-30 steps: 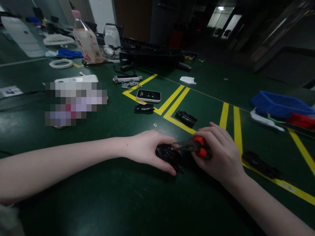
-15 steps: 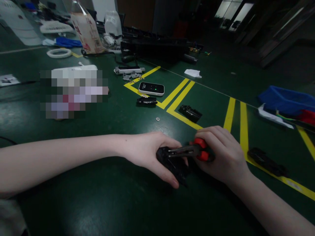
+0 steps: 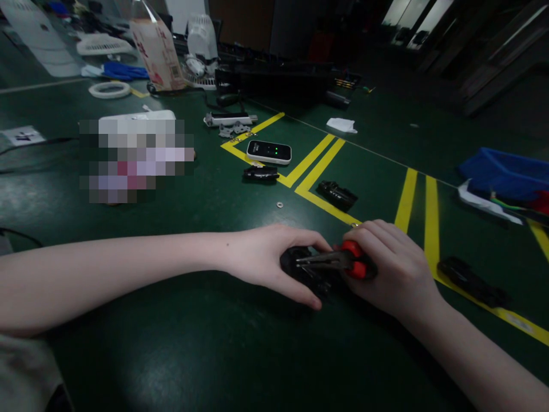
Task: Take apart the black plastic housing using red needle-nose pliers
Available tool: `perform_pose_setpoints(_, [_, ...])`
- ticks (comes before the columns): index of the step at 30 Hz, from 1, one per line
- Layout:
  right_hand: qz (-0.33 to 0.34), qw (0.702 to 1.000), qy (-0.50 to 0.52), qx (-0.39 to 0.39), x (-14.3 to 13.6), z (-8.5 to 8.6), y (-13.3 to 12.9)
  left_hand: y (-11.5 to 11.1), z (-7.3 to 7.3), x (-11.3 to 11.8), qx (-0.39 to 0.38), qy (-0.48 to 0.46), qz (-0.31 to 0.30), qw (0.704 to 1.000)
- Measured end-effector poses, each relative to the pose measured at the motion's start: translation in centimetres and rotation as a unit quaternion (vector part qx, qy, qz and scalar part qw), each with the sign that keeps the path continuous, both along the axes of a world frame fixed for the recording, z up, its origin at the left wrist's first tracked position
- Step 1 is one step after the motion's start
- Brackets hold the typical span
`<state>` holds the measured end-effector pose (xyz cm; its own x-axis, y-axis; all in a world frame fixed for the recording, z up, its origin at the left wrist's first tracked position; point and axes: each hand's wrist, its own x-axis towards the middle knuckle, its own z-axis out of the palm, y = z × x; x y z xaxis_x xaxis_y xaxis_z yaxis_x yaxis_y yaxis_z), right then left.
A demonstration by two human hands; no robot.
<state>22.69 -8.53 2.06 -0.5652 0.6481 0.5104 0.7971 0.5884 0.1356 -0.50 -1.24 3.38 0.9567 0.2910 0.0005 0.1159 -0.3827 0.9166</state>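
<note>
My left hand is wrapped around a black plastic part on the green table, its thumb along the near side. In my right hand are long-nose pliers with red grips. Their dark jaws reach left over the top of the black part; whether the tips pinch anything is too small to tell. A small metal ring lies just beyond my left hand. Similar black parts rest farther off: one glossy, one beside the yellow tape, and one to the right.
A white device with a black face and green lights lies ahead. Grey metal pieces sit behind it. A blue bin stands at right, a roll of white tape at back left, and a plastic bag behind.
The black part has turned slightly in my left hand, and the pliers' jaws now look closer together. The whole view has shifted a little.
</note>
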Motion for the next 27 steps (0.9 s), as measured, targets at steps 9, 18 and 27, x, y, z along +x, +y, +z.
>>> perform_pose_setpoints(9, [-0.021,1.0,-0.002,-0.002,0.22,-0.09,-0.09,-0.17,-0.62,-0.09,0.107,-0.009,0.051,0.993])
perform_pose_setpoints(18, [-0.015,1.0,0.006,-0.018,0.28,-0.03,-0.1,-0.03,-0.54,-0.18,0.121,-0.015,0.042,0.992])
perform_pose_setpoints(27, [-0.024,0.998,-0.001,-0.049,0.17,0.02,-0.45,-0.11,-0.9,-0.14,0.265,0.018,0.085,0.96])
